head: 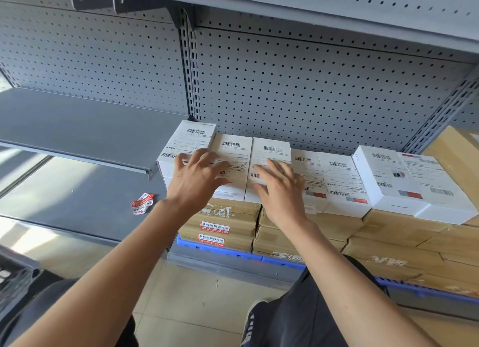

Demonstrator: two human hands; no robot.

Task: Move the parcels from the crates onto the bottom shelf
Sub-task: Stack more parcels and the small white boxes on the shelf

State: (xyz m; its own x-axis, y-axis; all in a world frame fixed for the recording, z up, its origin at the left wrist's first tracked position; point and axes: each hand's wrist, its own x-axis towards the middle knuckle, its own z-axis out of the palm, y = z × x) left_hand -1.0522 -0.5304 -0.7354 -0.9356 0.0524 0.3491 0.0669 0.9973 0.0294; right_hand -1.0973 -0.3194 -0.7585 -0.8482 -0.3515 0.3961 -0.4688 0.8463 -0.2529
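My knees, then both arms out. Left hand and right hand rest flat, fingers released, on white barcode-labelled parcels stacked over brown cartons on the bottom shelf. Crumpled red sticker lies left; that side is open. Big brown box blocks the right.

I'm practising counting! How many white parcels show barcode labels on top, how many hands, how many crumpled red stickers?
White cardboard parcels with barcode labels on top: 7
Bare hands, left and right: 2
Crumpled red-and-white sticker: 1
Total: 10
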